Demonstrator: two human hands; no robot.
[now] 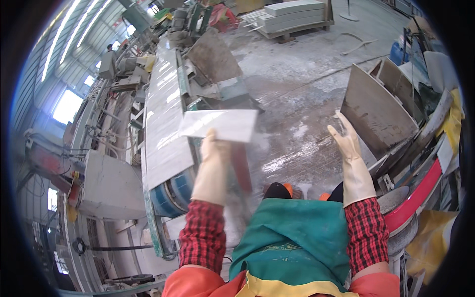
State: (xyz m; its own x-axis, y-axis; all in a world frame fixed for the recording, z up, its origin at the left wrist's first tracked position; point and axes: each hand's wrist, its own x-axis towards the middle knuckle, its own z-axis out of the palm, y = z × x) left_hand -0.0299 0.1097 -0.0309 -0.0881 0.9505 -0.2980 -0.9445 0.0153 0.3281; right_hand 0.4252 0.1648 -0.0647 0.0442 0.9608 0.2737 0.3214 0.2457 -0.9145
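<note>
A pale, flat rectangular tile [225, 123] is gripped at its near edge by my left hand [213, 148], which wears a cream rubber glove. The thumb lies on top of the tile; the other fingers are mostly hidden beneath it. The tile is held over the right side of a long conveyor belt [166, 104] with a wet, shiny surface. My right hand [348, 138], gloved the same way, hangs in the air at the right with its fingers apart and nothing in it. It is nearest to a large brown board [376, 111] leaning there.
A blue roller [173, 195] sits at the conveyor's near end, with machinery [123, 74] along its left. Stacked pale slabs [294, 15] rest on a pallet at the back. A curved red band [415, 200] is at the right. The floor [302, 143] between is wet.
</note>
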